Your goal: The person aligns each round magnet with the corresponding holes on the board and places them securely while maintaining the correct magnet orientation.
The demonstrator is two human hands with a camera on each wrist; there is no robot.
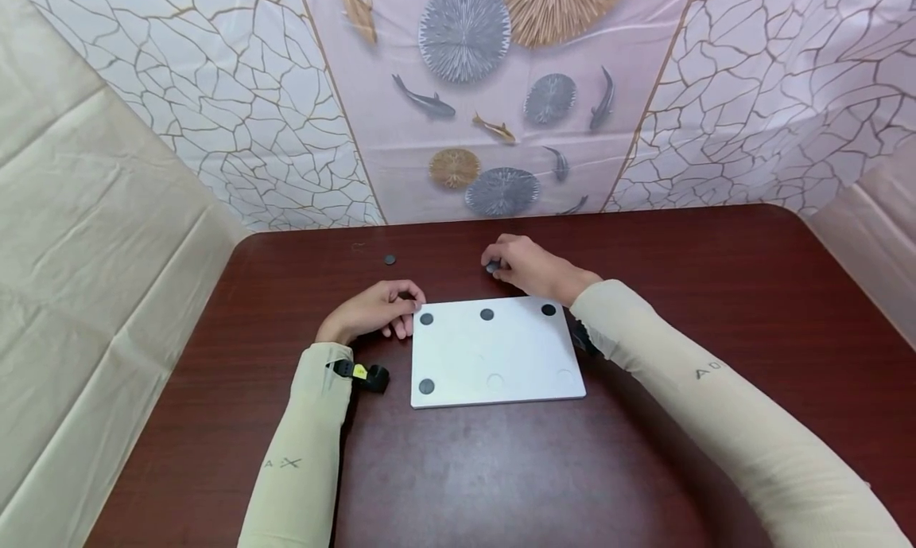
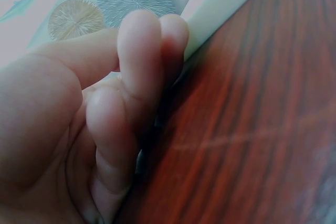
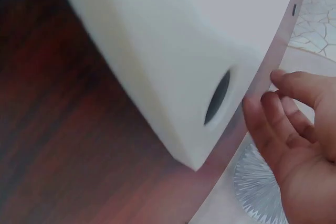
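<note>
A white rectangular board (image 1: 494, 349) lies flat on the table. Its upper left corner is pinched by my left hand (image 1: 375, 308), thumb on top. Dark round discs show at the board's top left (image 1: 426, 319), top middle (image 1: 487, 314), top right (image 1: 548, 309) and bottom left (image 1: 426, 386). Two faint round outlines (image 1: 495, 382) mark the lower middle and lower right. Beyond the far edge, my right hand (image 1: 533, 266) pinches a dark disc (image 1: 492, 267) just above or at the table; contact is unclear. In the right wrist view, that held disc is hidden.
Behind the board on the left, a loose dark disc (image 1: 390, 259) lies on the dark red wooden table (image 1: 286, 293). A patterned cloth (image 1: 501, 134) hangs along the table's far edge. Black wrist straps with devices (image 1: 372, 377) sit beside the board.
</note>
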